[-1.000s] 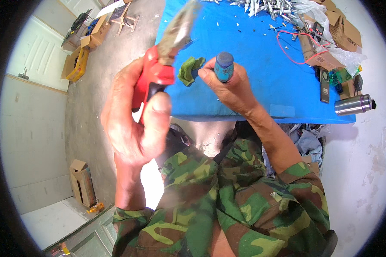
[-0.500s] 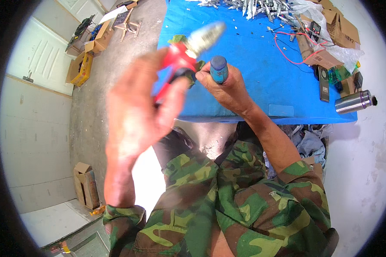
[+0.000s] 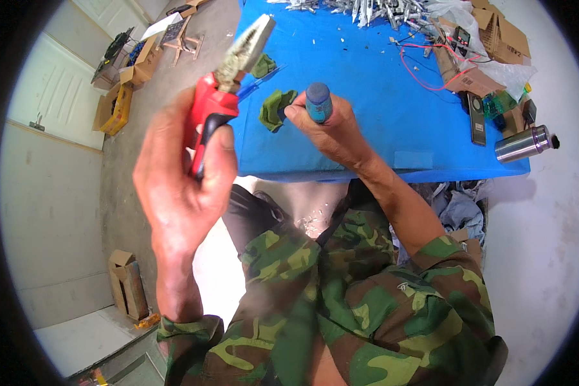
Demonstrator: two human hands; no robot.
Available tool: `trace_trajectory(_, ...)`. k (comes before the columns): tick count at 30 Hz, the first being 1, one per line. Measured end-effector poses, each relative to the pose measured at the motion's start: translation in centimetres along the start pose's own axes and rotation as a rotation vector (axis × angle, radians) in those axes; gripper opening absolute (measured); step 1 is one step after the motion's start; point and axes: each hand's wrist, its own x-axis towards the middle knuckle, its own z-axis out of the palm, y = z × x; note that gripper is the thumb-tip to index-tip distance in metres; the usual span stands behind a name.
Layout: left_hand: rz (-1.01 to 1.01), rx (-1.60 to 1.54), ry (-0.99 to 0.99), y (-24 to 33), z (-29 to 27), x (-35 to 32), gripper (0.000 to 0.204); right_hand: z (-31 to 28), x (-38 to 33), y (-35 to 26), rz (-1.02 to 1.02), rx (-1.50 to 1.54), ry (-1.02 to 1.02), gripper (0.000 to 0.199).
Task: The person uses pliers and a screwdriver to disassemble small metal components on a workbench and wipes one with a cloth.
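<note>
One blue table (image 3: 367, 71) by a white wall (image 3: 547, 219) — left hand (image 3: 183, 180) grips pliers (image 3: 215, 106), right hand (image 3: 338, 136) a blue handle (image 3: 318, 104).

A: Finish of the pliers (image 3: 215, 101)?
B: Metal head (image 3: 243, 56), slightly glossy; smooth red-and-black plastic grips (image 3: 203, 106).
A: Blue tool handle (image 3: 318, 104)?
B: Matt, plastic-looking.
A: Flask (image 3: 523, 145)?
B: Smooth, shiny metal.
A: Green pieces (image 3: 273, 112)?
B: Matt, rumpled cloth.
A: Cartons (image 3: 503, 40)?
B: Matt brown cardboard.

Blue cloth (image 3: 367, 145) covers the worktop. Silvery metal pieces (image 3: 379, 9) lie heaped along the far edge, crumpled green fabric (image 3: 272, 112) near the left edge, thin red cable (image 3: 402, 59) toward the right edge, a cylindrical steel flask (image 3: 520, 146) by the near right corner.
</note>
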Motion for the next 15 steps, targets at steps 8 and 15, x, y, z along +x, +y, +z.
trace_trajectory(8, -0.060, -0.156, 0.443, 0.0, -4.8, 5.0, 0.054, -0.4, 0.8, -0.1, 0.142, 0.109, 0.122, 0.019)
trace_trajectory(15, -0.223, -0.263, 0.175, -0.9, -0.1, 1.4, 0.039, -1.1, 0.2, -0.4, 0.150, 0.106, 0.108, 0.018)
